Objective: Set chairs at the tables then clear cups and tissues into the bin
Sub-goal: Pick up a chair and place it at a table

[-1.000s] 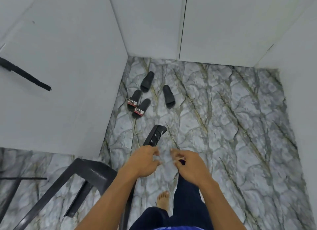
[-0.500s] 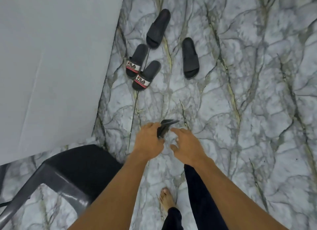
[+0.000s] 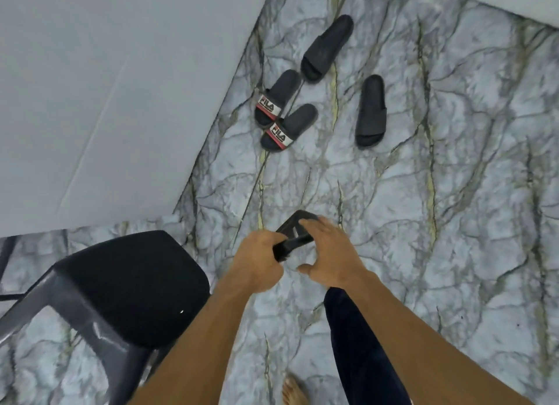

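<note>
Left hand grips black slotted piece, frame centre; right hand rests straight fingers on its top, thumb spread. Black chair lower left, on marble floor. Four black slippers upper centre.

Dark navy trousers, bare foot

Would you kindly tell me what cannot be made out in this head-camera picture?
- Black object, head view: the left hand grips it and the right hand lies over it, so its full shape is hidden.
- Chair, head view: legs cut off by the left and bottom edges, one side behind the left forearm.
- Bare foot, head view: cut off by the bottom edge.
- Tables, cups, tissues, bin: outside the frame.
</note>
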The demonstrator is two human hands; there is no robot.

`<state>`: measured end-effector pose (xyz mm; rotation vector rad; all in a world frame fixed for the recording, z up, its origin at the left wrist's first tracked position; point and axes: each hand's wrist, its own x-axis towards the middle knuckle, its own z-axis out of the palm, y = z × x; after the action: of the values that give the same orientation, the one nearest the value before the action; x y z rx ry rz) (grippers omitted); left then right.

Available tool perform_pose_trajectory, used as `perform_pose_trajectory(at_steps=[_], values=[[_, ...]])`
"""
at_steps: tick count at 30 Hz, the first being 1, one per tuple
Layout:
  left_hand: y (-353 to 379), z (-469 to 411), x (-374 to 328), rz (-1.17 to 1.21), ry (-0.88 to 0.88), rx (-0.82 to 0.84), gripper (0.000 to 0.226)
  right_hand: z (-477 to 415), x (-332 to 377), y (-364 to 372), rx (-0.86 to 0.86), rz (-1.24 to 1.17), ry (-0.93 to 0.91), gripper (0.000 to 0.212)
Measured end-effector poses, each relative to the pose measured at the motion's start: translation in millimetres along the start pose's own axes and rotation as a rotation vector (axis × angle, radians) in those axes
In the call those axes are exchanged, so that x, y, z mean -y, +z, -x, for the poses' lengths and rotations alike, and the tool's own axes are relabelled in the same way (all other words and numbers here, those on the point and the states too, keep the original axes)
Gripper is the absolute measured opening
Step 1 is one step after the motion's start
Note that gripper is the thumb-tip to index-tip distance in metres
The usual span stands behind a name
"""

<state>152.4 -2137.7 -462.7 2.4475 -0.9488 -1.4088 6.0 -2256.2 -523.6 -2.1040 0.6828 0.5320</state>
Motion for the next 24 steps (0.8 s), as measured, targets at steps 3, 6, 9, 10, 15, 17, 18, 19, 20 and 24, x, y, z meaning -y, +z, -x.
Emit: perform_pose_trajectory(at_steps=[3, 6, 9, 10, 15, 17, 18, 19, 20, 24], values=[[-51, 72, 2, 0.092, 0.019, -0.093, 0.028, 18, 44, -18, -0.028, -0.1, -0.119, 0.088], [-109, 164, 1, 0.157, 0.079, -0.15, 0.025, 49, 104, -33, -0.13, -0.13, -0.269, 0.074], [-153, 272, 15, 0.269, 0.083, -0.247, 0.024, 82, 175, -46, -0.276, -0.065, -0.488, 0.064], [-163, 311, 25, 0.297, 0.074, -0.305, 0.03, 95, 201, -48, -0.329, -0.061, -0.571, 0.059], [-167, 496, 96, 0.455, 0.058, -0.589, 0.056, 170, 345, -27, -0.503, -0.019, -0.868, 0.04], [-156, 554, 128, 0.492, 0.04, -0.719, 0.051, 196, 400, -3, -0.5, 0.013, -0.971, 0.037], [-148, 578, 146, 0.501, 0.014, -0.808, 0.049, 209, 427, 12, -0.491, 0.024, -1.027, 0.037], [-142, 598, 165, 0.515, -0.036, -0.913, 0.049, 220, 455, 26, -0.493, 0.034, -1.079, 0.037], [-136, 615, 182, 0.527, -0.098, -1.019, 0.051, 231, 482, 40, -0.496, 0.046, -1.121, 0.037], [-126, 669, 216, 0.27, -0.244, -1.154, 0.061, 270, 573, 94, -0.476, 0.161, -1.217, 0.038]])
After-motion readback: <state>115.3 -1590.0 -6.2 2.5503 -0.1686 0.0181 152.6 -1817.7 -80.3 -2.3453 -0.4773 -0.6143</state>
